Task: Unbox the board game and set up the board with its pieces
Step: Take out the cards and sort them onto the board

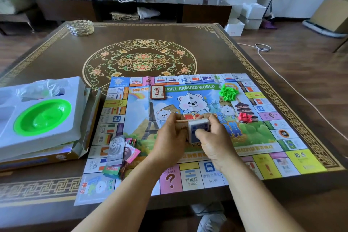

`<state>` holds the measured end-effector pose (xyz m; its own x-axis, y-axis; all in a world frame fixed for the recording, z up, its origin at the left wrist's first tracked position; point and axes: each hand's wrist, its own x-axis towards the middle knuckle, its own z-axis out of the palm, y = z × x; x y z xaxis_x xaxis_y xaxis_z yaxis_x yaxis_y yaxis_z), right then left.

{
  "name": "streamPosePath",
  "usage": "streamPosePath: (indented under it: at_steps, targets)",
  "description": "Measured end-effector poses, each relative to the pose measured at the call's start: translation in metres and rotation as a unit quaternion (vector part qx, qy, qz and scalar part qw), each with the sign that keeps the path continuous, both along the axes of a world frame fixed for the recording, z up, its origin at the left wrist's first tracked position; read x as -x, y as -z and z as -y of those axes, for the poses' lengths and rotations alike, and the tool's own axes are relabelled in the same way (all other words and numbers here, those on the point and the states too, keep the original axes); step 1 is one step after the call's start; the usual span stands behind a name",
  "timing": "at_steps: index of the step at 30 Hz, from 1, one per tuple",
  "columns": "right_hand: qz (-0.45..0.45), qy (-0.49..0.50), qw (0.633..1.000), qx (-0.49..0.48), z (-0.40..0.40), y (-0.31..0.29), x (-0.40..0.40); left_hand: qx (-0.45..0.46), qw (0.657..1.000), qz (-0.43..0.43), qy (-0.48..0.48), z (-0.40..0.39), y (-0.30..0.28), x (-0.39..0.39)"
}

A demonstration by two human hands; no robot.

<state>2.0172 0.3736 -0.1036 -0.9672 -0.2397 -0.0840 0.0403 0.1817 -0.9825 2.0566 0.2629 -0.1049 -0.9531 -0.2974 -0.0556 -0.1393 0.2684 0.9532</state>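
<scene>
- Left hand (172, 133) and right hand (211, 137) both pinching blue-backed card stack (198, 130) above colourful paper game board (263, 137).
- Loose grip risks spill toward green plastic houses (228, 92), 1 o'clock.

One board (197, 100), two house piles (228, 92), one bowl (43, 117).

The paper game board (197, 122) lies unfolded flat on the surface, bearing a red card deck (157, 92), green houses (228, 92), pink houses (245, 117) and loose banknotes (120, 154); the open box (47, 118) sits just left
</scene>
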Motion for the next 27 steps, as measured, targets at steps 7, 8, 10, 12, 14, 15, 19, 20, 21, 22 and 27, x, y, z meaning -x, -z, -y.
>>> streamPosePath:
  at_steps: [7,8,10,12,14,15,19,20,21,22,27]
  targets:
    - [-0.024,0.063,0.998,-0.014,0.002,-0.004,0.002,-0.02,0.999,-0.034,-0.008,-0.002,-0.006,0.001]
    - [-0.024,0.057,0.997,-0.034,0.001,-0.003,0.001,-0.018,1.0,-0.022,-0.007,-0.002,-0.004,0.0]
    - [-0.019,0.044,0.996,-0.072,0.003,0.0,-0.002,0.008,1.0,-0.005,-0.01,-0.003,0.001,-0.001]
    - [-0.022,0.04,0.995,-0.091,0.005,0.001,-0.003,0.016,1.0,-0.004,-0.013,-0.004,0.001,-0.001]
    - [-0.025,0.052,0.994,-0.09,0.006,-0.001,-0.004,0.006,1.0,-0.01,-0.023,-0.005,-0.002,-0.001]
    - [-0.027,0.062,0.994,-0.084,0.006,-0.002,-0.003,0.0,0.999,-0.014,-0.03,-0.005,-0.003,0.0]
    - [-0.038,0.061,0.988,-0.138,0.006,-0.001,-0.005,0.01,1.0,-0.008,-0.021,-0.007,-0.001,-0.001]
    - [-0.046,0.052,0.985,-0.157,0.006,0.0,-0.005,0.021,1.0,-0.006,-0.014,-0.008,0.0,-0.001]
    - [-0.053,0.046,0.983,-0.168,0.007,0.001,-0.006,0.031,0.999,-0.005,-0.012,-0.009,0.002,0.0]
    - [-0.056,0.042,0.982,-0.174,0.008,0.001,-0.005,0.037,0.999,-0.005,-0.017,-0.01,0.003,0.0]
    - [-0.301,0.082,0.912,-0.267,0.007,-0.006,-0.001,0.024,0.997,-0.029,-0.071,-0.007,-0.008,0.004]
